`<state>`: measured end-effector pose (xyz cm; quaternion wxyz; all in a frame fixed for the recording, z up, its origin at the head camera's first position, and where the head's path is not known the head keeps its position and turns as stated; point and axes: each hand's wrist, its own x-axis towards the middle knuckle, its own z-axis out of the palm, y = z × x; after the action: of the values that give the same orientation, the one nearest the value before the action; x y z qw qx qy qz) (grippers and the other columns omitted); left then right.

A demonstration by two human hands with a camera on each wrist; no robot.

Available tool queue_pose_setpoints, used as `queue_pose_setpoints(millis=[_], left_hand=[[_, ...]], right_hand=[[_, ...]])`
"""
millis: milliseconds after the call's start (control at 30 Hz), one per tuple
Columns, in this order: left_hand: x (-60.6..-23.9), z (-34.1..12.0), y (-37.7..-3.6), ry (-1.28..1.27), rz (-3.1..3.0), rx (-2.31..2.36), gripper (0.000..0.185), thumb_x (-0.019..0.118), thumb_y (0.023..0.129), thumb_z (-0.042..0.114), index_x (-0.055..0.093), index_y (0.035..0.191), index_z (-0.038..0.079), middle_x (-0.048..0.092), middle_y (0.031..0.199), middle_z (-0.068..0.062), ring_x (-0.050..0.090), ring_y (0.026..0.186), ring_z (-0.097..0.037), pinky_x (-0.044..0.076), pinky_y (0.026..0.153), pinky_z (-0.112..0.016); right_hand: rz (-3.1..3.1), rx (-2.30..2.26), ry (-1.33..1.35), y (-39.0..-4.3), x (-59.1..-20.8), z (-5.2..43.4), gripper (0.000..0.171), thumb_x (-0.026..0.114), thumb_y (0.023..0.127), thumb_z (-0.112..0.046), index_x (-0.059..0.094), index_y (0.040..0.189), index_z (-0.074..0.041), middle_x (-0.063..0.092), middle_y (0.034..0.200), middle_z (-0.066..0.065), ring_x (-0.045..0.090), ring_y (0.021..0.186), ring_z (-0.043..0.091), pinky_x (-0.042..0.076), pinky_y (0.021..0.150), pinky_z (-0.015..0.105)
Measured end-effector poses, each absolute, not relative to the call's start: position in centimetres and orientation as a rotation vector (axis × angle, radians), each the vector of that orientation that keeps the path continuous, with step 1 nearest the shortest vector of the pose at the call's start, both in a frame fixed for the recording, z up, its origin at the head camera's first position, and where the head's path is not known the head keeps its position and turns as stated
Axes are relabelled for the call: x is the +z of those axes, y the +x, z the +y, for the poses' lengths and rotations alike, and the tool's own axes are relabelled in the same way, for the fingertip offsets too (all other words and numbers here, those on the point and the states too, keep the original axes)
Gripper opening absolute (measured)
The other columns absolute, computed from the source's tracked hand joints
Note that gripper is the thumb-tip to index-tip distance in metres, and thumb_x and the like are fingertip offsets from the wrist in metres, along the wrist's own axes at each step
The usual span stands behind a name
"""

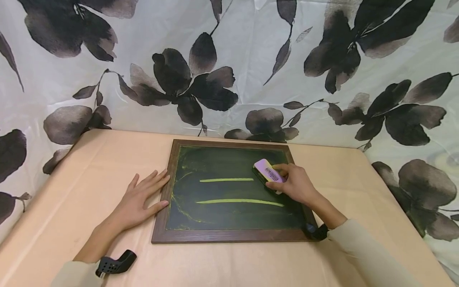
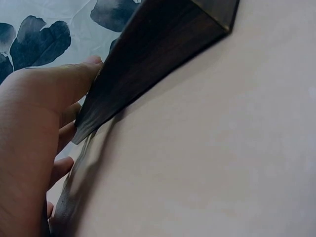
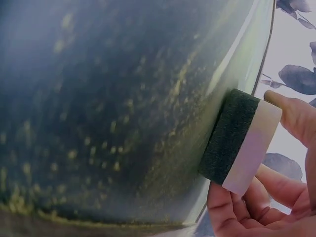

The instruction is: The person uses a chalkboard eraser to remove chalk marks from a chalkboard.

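A small chalkboard in a brown wooden frame lies on the table. Two yellow chalk lines run across it, one above the other, with yellow smears along the left and lower edges. My right hand pinches a chalkboard eraser, purple and yellow on top, between thumb and fingers. In the right wrist view the eraser's dark felt pad faces the board, close to its surface. With fingers spread and mostly straight, my left hand touches the frame's left side.
A peach cloth covers the table around the board. Behind and to both sides hangs a white curtain printed with dark flowers. Black wrist straps sit at both sleeve ends.
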<state>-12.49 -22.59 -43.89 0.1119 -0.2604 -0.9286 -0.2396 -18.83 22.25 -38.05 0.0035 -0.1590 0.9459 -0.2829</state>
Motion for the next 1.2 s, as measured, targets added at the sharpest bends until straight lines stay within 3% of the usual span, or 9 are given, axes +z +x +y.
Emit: queue_pose_setpoints(millis=[167,400,1133,1200], left_hand=[[-43.6,-22.7,-12.5,-0.775,-2.723,-0.696,0.066,0.062,0.090,0.041,0.042,0.147,0.013,0.032,0.153,-0.008,0.029,0.137,-0.037,0.006,0.107,-0.064],[-43.5,-22.9,-12.6,-0.764,-2.733,-0.685,0.066,0.063,0.090,0.042,0.042,0.146,0.014,0.032,0.153,-0.008,0.029,0.138,-0.036,0.006,0.107,-0.064],[-43.5,-22.7,-12.8,-0.782,-2.716,-0.730,0.065,0.062,0.090,0.042,0.044,0.145,0.013,0.034,0.152,-0.008,0.031,0.137,-0.037,0.007,0.106,-0.065],[-43.4,-22.7,-12.9,-0.781,-2.718,-0.730,0.065,0.062,0.090,0.042,0.044,0.145,0.013,0.034,0.152,-0.008,0.031,0.137,-0.037,0.007,0.107,-0.065]], right_hand=[[2.896,-0.996,-0.443,-18.7,-37.9,21.6,0.060,0.081,0.077,-0.025,0.059,0.123,0.006,0.067,0.087,0.015,0.065,0.055,0.011,0.051,0.051,0.031],[2.862,-1.079,-0.437,-18.5,-37.9,20.3,0.059,0.081,0.077,-0.020,0.057,0.123,0.009,0.066,0.086,0.018,0.065,0.051,0.011,0.052,0.048,0.030],[2.745,-1.061,-0.610,-19.5,-37.4,10.2,0.056,0.081,0.077,-0.021,0.061,0.122,0.005,0.060,0.094,0.013,0.061,0.052,0.008,0.050,0.048,0.027],[2.762,-1.025,-0.645,-19.6,-37.2,9.2,0.056,0.081,0.077,-0.022,0.062,0.121,0.005,0.060,0.092,0.011,0.060,0.058,0.008,0.049,0.050,0.025]])
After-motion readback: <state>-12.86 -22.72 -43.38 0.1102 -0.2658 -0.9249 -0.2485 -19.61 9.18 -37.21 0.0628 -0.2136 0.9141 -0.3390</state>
